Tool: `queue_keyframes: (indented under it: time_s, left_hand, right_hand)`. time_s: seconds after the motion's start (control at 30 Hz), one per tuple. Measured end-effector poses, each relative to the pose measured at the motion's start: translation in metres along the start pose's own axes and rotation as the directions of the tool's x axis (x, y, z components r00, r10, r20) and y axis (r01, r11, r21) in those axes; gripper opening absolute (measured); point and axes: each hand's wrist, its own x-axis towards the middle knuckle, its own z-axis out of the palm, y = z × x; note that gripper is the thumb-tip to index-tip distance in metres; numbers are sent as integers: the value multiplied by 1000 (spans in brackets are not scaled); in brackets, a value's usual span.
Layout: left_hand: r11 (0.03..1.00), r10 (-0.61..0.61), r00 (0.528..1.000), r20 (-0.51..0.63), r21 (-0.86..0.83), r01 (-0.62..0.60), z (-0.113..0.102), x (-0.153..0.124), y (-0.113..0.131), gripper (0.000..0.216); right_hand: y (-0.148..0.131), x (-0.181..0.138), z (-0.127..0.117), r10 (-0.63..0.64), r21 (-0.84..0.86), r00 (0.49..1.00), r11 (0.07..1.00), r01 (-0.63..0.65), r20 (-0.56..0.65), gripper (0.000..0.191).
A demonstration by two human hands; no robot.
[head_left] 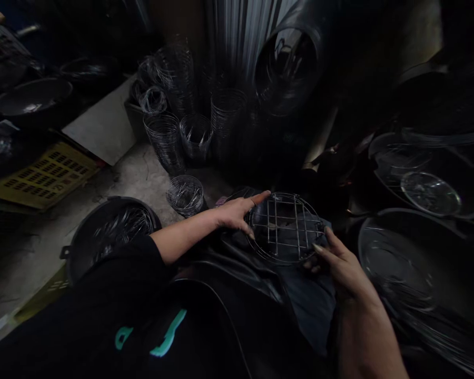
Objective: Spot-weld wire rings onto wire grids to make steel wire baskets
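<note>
A round wire rack [286, 229] with a crossed grid of bars lies over my lap, tilted slightly toward me. My left hand [237, 212] grips its left rim, the index finger stretched along the far edge and the thumb on the near side. At the right rim, my right hand [334, 255] pinches the wire between thumb and fingers; some of those fingertips are in shadow. Dark cloth [306, 305] over my legs shows beneath the rack.
Ahead stand stacks of wire rings [164, 139]. A small round holder of wire pieces [185, 193] sits on the floor nearby. To the left are a black tub [74, 247] with bent wires and a yellow crate [43, 176]. Large dark basins [365, 237] flank my right side.
</note>
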Motion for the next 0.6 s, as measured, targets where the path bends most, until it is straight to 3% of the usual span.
queue_keyframes:
  time_s: [0.13,0.27,0.33,0.37,0.4,0.47,0.5,0.53,0.57,0.6]
  left_hand:
    - [995,24,1000,17,-95,-22,-3,3,-11,128]
    - [939,66,997,29,-340,-52,-16,11,-27,128]
    - [882,25,998,-60,-468,-50,-27,15,-33,128]
    - [839,-52,986,-160,-543,-44,-34,16,-34,125]
    - [783,-165,945,-281,-620,-48,-41,16,-34,120]
    - [661,-395,775,-493,-738,-133,-57,12,-28,101]
    - [606,-467,689,-555,-768,-208,-65,9,-23,89]
    - [554,-497,635,-592,-779,-294,-72,4,-15,79]
    - [499,-489,624,-610,-782,-373,-78,-1,-6,70]
    - [439,-455,644,-615,-784,-439,-82,-7,5,62]
  right_hand:
    - [-2,-6,8,-37,118,999,992,38,-6,115]
    - [0,-26,36,-79,264,988,958,112,-135,100]
    - [8,-39,50,-44,293,986,952,90,-161,99]
    - [12,-45,54,-20,280,987,958,65,-161,102]
    - [17,-50,54,8,241,986,970,33,-167,106]
    - [22,-57,47,41,112,968,994,-13,-246,109]
    - [21,-58,39,25,35,950,999,-15,-312,105]
    - [18,-59,32,-18,-46,923,999,1,-383,98]
    - [12,-59,25,-95,-133,894,990,40,-438,88]
    - [4,-59,19,-186,-212,868,972,96,-461,78]
